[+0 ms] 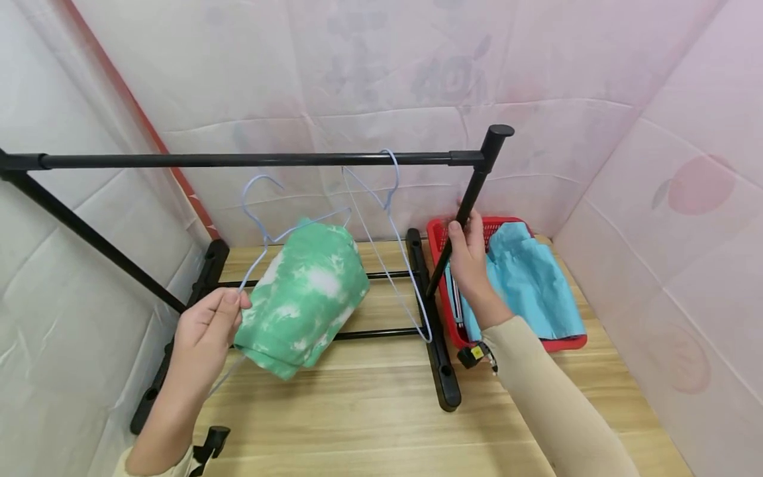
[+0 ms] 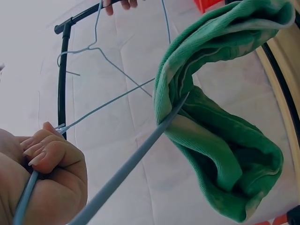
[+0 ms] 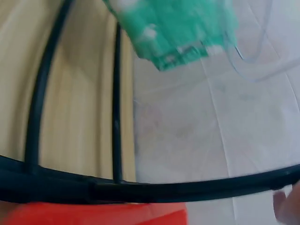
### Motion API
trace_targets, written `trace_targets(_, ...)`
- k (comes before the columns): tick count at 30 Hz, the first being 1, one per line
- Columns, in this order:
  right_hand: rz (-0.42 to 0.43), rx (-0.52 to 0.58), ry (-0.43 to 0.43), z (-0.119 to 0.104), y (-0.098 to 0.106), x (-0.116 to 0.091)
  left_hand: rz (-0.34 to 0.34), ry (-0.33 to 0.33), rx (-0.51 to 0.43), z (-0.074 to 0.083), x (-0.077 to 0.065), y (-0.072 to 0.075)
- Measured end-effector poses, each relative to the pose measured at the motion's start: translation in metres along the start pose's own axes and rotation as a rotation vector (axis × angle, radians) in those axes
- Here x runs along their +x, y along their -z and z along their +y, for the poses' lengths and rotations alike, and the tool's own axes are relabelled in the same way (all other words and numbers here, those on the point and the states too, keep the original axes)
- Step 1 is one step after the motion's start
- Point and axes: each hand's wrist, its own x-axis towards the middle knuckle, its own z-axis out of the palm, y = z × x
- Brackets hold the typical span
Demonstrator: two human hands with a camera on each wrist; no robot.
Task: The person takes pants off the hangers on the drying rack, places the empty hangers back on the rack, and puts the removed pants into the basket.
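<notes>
My left hand (image 1: 205,331) pinches one side of a pale blue wire hanger (image 1: 257,222), whose hook stands free below the rack's top bar. A folded green and white tie-dye garment (image 1: 310,291) drapes over this hanger. From the left wrist view, the green cloth (image 2: 215,145) hangs doubled over the hanger's lower wire (image 2: 136,164). Over on the right, my right hand (image 1: 473,262) holds the right post (image 1: 471,192) of the black clothes rack, thumb across its front. Only fingertips (image 3: 287,206) of that hand show in the right wrist view.
A second blue wire hanger (image 1: 396,245) hangs bare from the rack's top bar (image 1: 250,160). Beside the rack's right foot (image 1: 441,371), a red basket (image 1: 438,232) holds blue cloth (image 1: 530,285). Pale sheets enclose the wooden table (image 1: 334,424) behind and at both sides.
</notes>
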Motion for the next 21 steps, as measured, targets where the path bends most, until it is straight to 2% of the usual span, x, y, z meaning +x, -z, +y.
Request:
trace_targets(3,0.138,-0.084,-0.013,-0.012,-0.004,-0.019,0.011,0.006,0.0,0.0,-0.003,-0.003)
trace_targets(6,0.267,-0.092,-0.029,-0.02,-0.011,-0.038,0.017,0.014,0.002,0.001,-0.005,-0.005)
trace_targets(10,0.325,-0.017,-0.079,-0.006,-0.02,-0.058,0.013,-0.004,0.02,0.002,-0.007,-0.005)
trace_targets(15,0.243,0.025,-0.176,0.024,-0.034,-0.081,0.01,-0.017,0.012,0.003,-0.006,-0.004)
trace_targets(19,0.117,-0.024,-0.288,0.046,-0.048,-0.098,0.012,-0.011,0.003,0.004,-0.007,-0.005)
trace_targets(21,0.042,-0.034,-0.377,0.054,-0.055,-0.105,0.02,0.001,-0.011,0.004,-0.008,-0.006)
